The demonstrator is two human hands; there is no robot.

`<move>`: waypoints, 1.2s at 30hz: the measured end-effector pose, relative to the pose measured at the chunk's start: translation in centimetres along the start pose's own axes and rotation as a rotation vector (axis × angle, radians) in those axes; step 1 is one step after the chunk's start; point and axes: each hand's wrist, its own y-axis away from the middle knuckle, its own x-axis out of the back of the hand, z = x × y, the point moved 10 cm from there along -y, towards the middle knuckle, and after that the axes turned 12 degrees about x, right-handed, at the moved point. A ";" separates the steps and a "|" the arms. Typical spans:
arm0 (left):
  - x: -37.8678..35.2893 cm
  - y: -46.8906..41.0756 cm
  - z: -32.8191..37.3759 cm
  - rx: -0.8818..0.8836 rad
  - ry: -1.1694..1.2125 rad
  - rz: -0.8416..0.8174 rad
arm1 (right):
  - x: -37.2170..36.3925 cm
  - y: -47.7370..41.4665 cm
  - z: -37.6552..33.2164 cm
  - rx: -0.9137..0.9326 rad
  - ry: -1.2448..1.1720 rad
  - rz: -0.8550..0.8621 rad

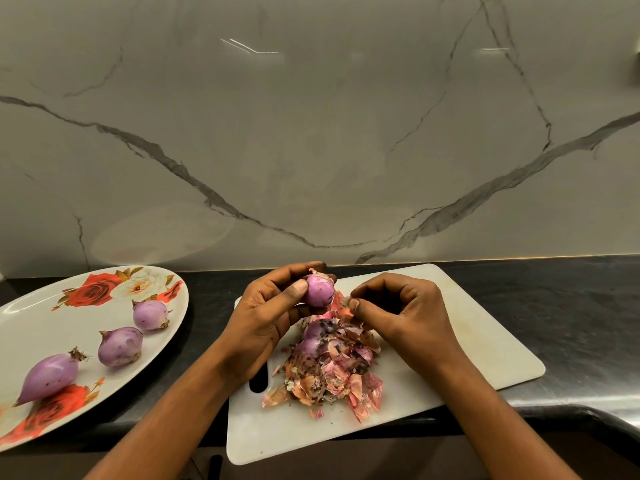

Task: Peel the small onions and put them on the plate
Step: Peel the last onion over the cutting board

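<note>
A half-stripped small onion (319, 289) sits in the left hand (273, 317), thumb and curled fingers (298, 289) clamped round it above the white cutting board (485, 341). At its 3 o'clock the right hand (398, 313) has thumb and forefinger closed together on what looks like a flake of skin (342, 300) coming off the bulb.

The job looks roughly half done. Three peeled onions (120, 345) lie in a loose row on the rose-patterned plate (52, 317), at 9 o'clock from the board. The held bulb shows clean purple flesh with papery scraps at its top. At least two more bulbs (313, 330) sit half buried in the heap of peelings (332, 379) at 6 o'clock from the hands; whether others hide beneath cannot be told.

The board's near corner seems to hang past the front edge of the dark desk (571, 306), and the plate also sits close to that edge. Bare desk lies between plate and board, and the plate has open room at 12 o'clock. A marble wall (311, 133) closes off the back.
</note>
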 end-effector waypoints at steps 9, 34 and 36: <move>-1.0 0.5 0.2 0.012 -0.050 -0.026 | -1.3 0.0 -1.7 0.108 -0.034 -0.104; -1.3 0.8 0.5 -0.007 -0.119 -0.028 | -0.7 0.0 -1.6 0.109 -0.019 -0.067; -1.3 0.8 0.5 -0.010 -0.135 -0.026 | -0.7 -0.1 -1.4 0.104 -0.004 -0.069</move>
